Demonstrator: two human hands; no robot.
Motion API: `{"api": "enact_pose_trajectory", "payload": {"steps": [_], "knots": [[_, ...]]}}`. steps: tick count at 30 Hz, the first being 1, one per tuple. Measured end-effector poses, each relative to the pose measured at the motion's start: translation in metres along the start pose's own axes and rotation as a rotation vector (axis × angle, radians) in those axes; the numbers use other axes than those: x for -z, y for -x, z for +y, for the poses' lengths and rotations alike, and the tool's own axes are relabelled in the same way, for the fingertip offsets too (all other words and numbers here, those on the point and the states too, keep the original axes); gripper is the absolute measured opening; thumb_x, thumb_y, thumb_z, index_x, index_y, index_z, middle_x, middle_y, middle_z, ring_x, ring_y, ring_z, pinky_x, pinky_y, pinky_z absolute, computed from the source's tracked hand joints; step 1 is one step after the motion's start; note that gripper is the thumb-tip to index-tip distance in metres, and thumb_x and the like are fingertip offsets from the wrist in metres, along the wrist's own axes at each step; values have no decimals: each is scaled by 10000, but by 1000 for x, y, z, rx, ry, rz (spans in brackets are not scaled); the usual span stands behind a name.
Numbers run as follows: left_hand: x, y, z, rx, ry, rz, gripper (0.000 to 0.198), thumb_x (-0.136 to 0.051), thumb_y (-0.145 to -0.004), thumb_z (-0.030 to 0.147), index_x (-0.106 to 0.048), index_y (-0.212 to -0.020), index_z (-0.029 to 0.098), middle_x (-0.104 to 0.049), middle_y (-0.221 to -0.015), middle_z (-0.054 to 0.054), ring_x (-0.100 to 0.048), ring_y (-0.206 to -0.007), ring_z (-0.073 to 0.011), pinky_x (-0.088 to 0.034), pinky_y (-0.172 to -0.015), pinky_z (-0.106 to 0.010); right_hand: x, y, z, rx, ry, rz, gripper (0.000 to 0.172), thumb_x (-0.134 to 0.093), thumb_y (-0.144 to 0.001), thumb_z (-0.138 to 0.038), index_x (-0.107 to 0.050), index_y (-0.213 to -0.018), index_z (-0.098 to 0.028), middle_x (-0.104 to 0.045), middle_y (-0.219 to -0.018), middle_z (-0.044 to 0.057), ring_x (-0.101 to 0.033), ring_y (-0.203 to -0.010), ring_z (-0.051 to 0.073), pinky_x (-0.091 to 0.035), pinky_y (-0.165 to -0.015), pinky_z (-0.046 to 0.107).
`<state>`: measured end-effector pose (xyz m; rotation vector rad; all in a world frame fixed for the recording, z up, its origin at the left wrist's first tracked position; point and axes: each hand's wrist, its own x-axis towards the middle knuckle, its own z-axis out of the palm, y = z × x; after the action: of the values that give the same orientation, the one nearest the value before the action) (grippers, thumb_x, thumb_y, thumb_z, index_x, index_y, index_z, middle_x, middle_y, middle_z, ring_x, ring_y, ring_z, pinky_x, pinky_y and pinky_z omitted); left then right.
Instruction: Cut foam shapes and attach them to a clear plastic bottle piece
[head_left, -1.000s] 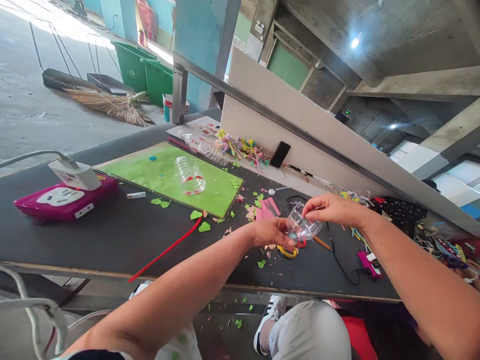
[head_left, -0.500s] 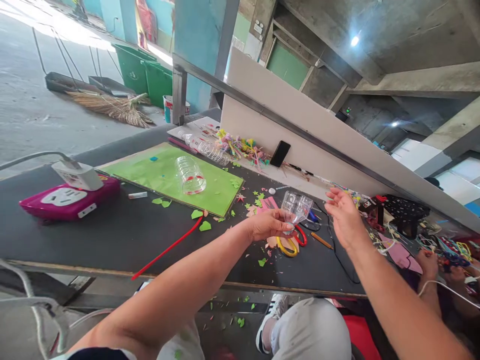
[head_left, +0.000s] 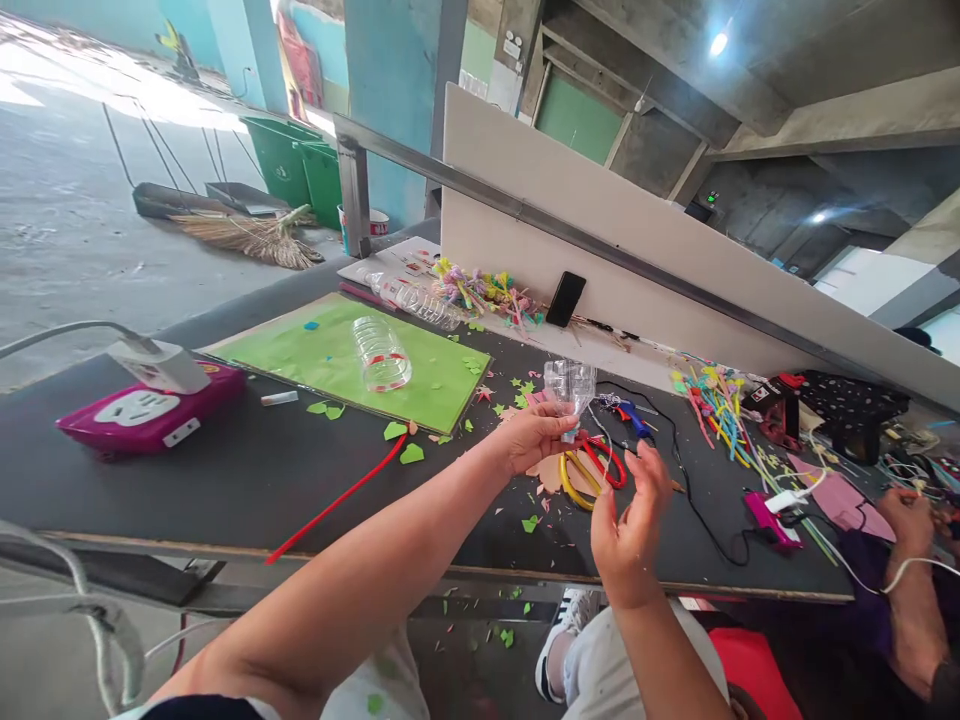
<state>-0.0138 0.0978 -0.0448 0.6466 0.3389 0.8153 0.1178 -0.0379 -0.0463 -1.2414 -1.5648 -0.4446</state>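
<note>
My left hand point(head_left: 538, 438) grips a clear plastic bottle piece point(head_left: 571, 380) by its narrow neck, wide end up. Nearer the table's front edge, my right hand point(head_left: 631, 520) is open, thumb and fingers apart, with nothing visible in it. A thin pale strand runs between the bottle piece and this hand; where it ends I cannot tell. Behind the hands lie scissors with red and yellow handles point(head_left: 577, 482), partly hidden, on pinkish scraps. A blue glue gun point(head_left: 636, 420) rests just beyond my right hand. On a green sheet point(head_left: 292, 345) lies a clear ribbed bottle section point(head_left: 381, 355).
A magenta power strip point(head_left: 154, 410) with a white plug sits at left, near a red stick point(head_left: 337, 500). Along the white partition point(head_left: 585, 200) are a phone point(head_left: 565, 298) and bundles of coloured pipe cleaners point(head_left: 720, 410). Another person's hand point(head_left: 907, 515) is at far right.
My right hand has come down and left from over the table's far side to near the front edge. My left hand keeps the bottle piece, moved slightly. The view has turned rightward.
</note>
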Motion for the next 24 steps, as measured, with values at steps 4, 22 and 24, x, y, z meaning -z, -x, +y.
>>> {"api": "enact_pose_trajectory", "payload": {"steps": [4,22,24], "knots": [[2,-3,2,-61,8,68,250,-771,-709,86,-627,-913,112,-685,-778,-56,-712,-729,-177,-584,-761,-328,20,19,3,152,8,-30,556,-563,-799,-19,-485,-1300,-249,-450,-1418,141,-375,-1366,343,-379,-1037,626],[0,-2,-7,-65,-66,-15,310,-825,-653,176,-665,-908,106,-671,-766,-55,-666,-697,-154,-524,-630,-242,-71,-9,19,-865,-721,-272,262,-711,-764,-396,-606,-922,-215,-605,-727,-48,-555,-571,121,-442,-535,239],[-1,-1,-5,-68,-73,-17,327,-836,-642,192,-667,-909,106,-665,-761,-48,-655,-692,-145,-506,-623,-233,-71,-7,21,-877,-782,-299,235,-714,-760,-384,-619,-878,-204,-573,-660,-65,-532,-525,107,-423,-509,228]]}}
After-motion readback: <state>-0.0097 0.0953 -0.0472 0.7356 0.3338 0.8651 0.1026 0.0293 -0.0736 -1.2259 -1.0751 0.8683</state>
